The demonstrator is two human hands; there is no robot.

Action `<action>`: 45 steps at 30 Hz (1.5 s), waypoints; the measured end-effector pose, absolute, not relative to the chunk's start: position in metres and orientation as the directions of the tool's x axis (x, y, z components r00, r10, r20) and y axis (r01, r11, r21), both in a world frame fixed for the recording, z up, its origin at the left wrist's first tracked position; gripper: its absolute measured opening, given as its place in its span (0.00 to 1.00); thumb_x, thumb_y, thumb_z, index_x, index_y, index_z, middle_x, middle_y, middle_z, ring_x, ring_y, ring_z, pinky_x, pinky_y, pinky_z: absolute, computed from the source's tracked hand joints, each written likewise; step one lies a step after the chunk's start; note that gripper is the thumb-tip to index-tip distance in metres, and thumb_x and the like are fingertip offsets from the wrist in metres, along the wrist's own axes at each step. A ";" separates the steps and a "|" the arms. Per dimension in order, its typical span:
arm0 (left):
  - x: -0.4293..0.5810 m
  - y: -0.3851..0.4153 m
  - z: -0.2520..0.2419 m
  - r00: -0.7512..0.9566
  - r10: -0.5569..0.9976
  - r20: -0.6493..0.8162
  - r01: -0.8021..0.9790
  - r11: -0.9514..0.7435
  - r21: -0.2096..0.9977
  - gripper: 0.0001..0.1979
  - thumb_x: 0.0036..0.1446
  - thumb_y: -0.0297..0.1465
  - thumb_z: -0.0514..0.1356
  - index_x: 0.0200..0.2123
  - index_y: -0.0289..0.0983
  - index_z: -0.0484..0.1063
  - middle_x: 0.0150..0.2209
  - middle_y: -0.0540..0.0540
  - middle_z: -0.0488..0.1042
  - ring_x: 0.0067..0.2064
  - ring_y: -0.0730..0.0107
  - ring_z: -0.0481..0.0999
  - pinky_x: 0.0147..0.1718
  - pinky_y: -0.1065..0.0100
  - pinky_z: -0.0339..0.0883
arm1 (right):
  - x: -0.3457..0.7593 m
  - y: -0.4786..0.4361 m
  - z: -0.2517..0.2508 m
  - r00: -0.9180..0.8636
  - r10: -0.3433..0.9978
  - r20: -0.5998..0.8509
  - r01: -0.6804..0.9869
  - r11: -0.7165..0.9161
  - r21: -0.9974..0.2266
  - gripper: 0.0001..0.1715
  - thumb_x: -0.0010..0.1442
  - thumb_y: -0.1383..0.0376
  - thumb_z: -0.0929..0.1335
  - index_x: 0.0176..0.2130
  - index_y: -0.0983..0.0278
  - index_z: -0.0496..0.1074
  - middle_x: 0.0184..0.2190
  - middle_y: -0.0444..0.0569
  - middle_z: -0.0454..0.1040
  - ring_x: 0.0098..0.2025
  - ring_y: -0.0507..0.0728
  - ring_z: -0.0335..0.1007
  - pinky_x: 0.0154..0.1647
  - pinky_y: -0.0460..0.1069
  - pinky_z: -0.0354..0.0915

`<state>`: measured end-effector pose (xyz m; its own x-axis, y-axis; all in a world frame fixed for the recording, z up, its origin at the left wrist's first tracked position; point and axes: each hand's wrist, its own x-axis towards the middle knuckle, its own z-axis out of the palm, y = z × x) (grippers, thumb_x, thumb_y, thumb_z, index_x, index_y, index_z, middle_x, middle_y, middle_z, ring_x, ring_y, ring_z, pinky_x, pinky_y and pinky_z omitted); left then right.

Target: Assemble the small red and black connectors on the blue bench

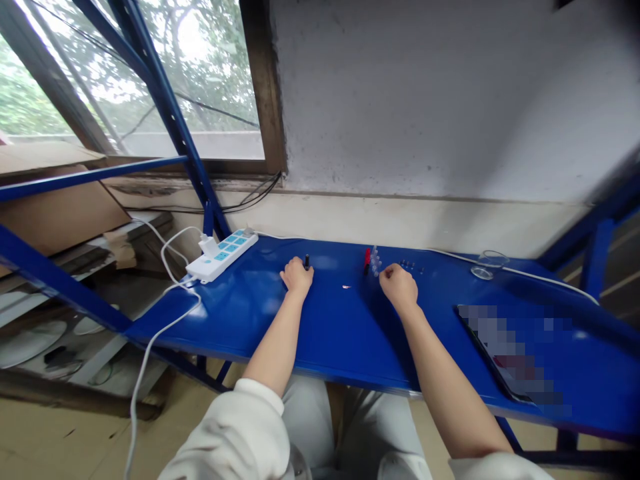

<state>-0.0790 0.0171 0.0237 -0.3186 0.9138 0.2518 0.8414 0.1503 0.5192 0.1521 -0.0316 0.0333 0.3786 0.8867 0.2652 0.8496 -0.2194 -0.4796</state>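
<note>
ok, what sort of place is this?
Likely a small workshop or storage room, though I can't say which: a blue table inside a blue metal frame, a power strip on the tabletop, and cardboard by cluttered shelving to the left.

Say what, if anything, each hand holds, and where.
The left hand holds a small dark cylinder, apparently by its lower part; whether the right hand holds anything cannot be told.

Bench (350,333): blue painted metal by the look, smooth, glossy. Power strip (213,267): smooth white plastic. Clear strip (375,261): see-through, plastic-looking. Red piece (367,257): plastic-looking. Wall (425,100): matt, scuffed. Carton (70,217): matt brown cardboard. Sleeve (240,430): matt white cloth. Trousers (307,413): grey cloth, matt.
</note>
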 end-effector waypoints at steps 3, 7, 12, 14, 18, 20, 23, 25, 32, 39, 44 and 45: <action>-0.071 0.011 0.026 -0.340 0.838 0.427 0.832 0.056 0.552 0.20 0.48 0.35 0.58 0.44 0.35 0.61 0.43 0.40 0.70 0.46 0.56 0.67 0.42 0.58 0.57 | 0.154 -0.029 0.029 0.340 0.924 0.176 0.877 -0.244 -0.415 0.13 0.52 0.62 0.61 0.34 0.65 0.71 0.30 0.55 0.73 0.33 0.59 0.68 0.26 0.48 0.55; -0.047 -0.004 0.030 -0.130 0.766 0.630 0.849 -0.242 0.469 0.16 0.54 0.34 0.53 0.46 0.35 0.60 0.41 0.42 0.69 0.44 0.62 0.67 0.43 0.61 0.56 | 0.152 -0.028 0.026 0.312 0.934 0.175 0.910 -0.241 -0.336 0.16 0.53 0.61 0.61 0.38 0.66 0.71 0.38 0.57 0.72 0.42 0.62 0.65 0.35 0.51 0.58; -0.010 -0.021 0.027 0.366 0.703 0.610 0.757 -0.606 0.245 0.19 0.58 0.33 0.47 0.53 0.37 0.56 0.50 0.42 0.65 0.50 0.63 0.63 0.46 0.62 0.55 | 0.147 -0.028 0.022 0.316 0.926 0.205 0.921 -0.248 -0.299 0.18 0.54 0.59 0.61 0.40 0.65 0.71 0.42 0.57 0.69 0.48 0.64 0.60 0.42 0.57 0.57; -0.001 -0.022 0.023 0.480 0.686 0.547 0.729 -0.659 0.188 0.23 0.58 0.33 0.47 0.57 0.39 0.50 0.54 0.43 0.61 0.52 0.62 0.60 0.48 0.60 0.54 | 0.147 -0.027 0.020 0.320 0.921 0.221 0.921 -0.247 -0.301 0.18 0.54 0.59 0.61 0.41 0.65 0.71 0.43 0.57 0.69 0.48 0.64 0.59 0.42 0.58 0.56; 0.006 -0.015 0.013 0.536 0.716 0.447 0.745 -0.650 0.149 0.27 0.59 0.34 0.46 0.61 0.43 0.41 0.59 0.43 0.54 0.55 0.58 0.57 0.49 0.54 0.54 | 0.147 -0.024 0.016 0.326 0.909 0.259 0.919 -0.240 -0.314 0.18 0.54 0.59 0.62 0.41 0.65 0.71 0.43 0.57 0.68 0.47 0.65 0.58 0.42 0.60 0.55; 0.009 -0.009 0.009 0.528 0.725 0.443 0.758 -0.637 0.140 0.27 0.59 0.34 0.46 0.61 0.43 0.41 0.60 0.43 0.53 0.55 0.57 0.56 0.49 0.52 0.53 | 0.147 -0.023 0.015 0.324 0.908 0.267 0.918 -0.234 -0.320 0.17 0.54 0.59 0.62 0.40 0.65 0.71 0.42 0.57 0.69 0.47 0.65 0.58 0.42 0.60 0.54; 0.014 -0.002 0.006 0.516 0.720 0.464 0.769 -0.628 0.119 0.25 0.59 0.31 0.46 0.60 0.42 0.46 0.58 0.42 0.55 0.55 0.57 0.57 0.49 0.52 0.52 | 0.147 -0.022 0.013 0.316 0.907 0.278 0.921 -0.223 -0.318 0.16 0.54 0.60 0.62 0.39 0.65 0.71 0.41 0.57 0.69 0.46 0.64 0.58 0.42 0.59 0.54; 0.017 0.002 0.006 0.504 0.715 0.484 0.779 -0.619 0.104 0.22 0.59 0.29 0.46 0.57 0.40 0.53 0.55 0.41 0.60 0.53 0.58 0.59 0.48 0.54 0.53 | 0.146 -0.021 0.012 0.314 0.906 0.285 0.923 -0.221 -0.314 0.16 0.54 0.60 0.62 0.38 0.65 0.72 0.40 0.58 0.69 0.46 0.64 0.58 0.41 0.59 0.54; 0.008 0.005 0.016 0.428 0.705 0.566 0.797 -0.590 0.132 0.09 0.57 0.30 0.51 0.37 0.37 0.70 0.37 0.44 0.71 0.41 0.63 0.66 0.41 0.60 0.56 | 0.146 -0.017 0.008 0.318 0.899 0.301 0.924 -0.223 -0.312 0.15 0.54 0.60 0.62 0.38 0.64 0.71 0.40 0.57 0.68 0.45 0.63 0.58 0.41 0.58 0.53; -0.009 -0.004 0.035 0.266 0.697 0.666 0.760 -0.576 0.300 0.07 0.56 0.31 0.52 0.36 0.38 0.69 0.37 0.46 0.71 0.40 0.66 0.67 0.40 0.63 0.56 | 0.146 -0.013 0.006 0.335 0.899 0.283 0.914 -0.236 -0.331 0.15 0.54 0.60 0.62 0.38 0.64 0.71 0.41 0.56 0.68 0.46 0.63 0.57 0.42 0.58 0.52; -0.020 -0.014 0.029 0.120 0.722 0.681 0.692 -0.553 0.464 0.05 0.54 0.31 0.55 0.33 0.37 0.70 0.35 0.48 0.72 0.38 0.68 0.69 0.39 0.65 0.58 | 0.147 -0.012 0.004 0.352 0.895 0.274 0.901 -0.244 -0.359 0.14 0.54 0.60 0.62 0.37 0.64 0.71 0.41 0.55 0.68 0.46 0.62 0.57 0.42 0.57 0.51; -0.022 -0.015 0.026 0.092 0.732 0.675 0.676 -0.543 0.498 0.05 0.53 0.31 0.56 0.32 0.37 0.70 0.34 0.48 0.72 0.37 0.68 0.69 0.38 0.65 0.59 | 0.147 -0.011 0.004 0.353 0.895 0.273 0.899 -0.244 -0.365 0.13 0.54 0.60 0.62 0.36 0.63 0.71 0.41 0.54 0.68 0.46 0.62 0.57 0.42 0.57 0.51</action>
<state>-0.0216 -0.0148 0.0262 0.0919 0.7322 0.6748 0.6762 -0.5434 0.4975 0.1474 -0.0114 0.0037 0.3533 0.8949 0.2725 0.8986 -0.2436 -0.3649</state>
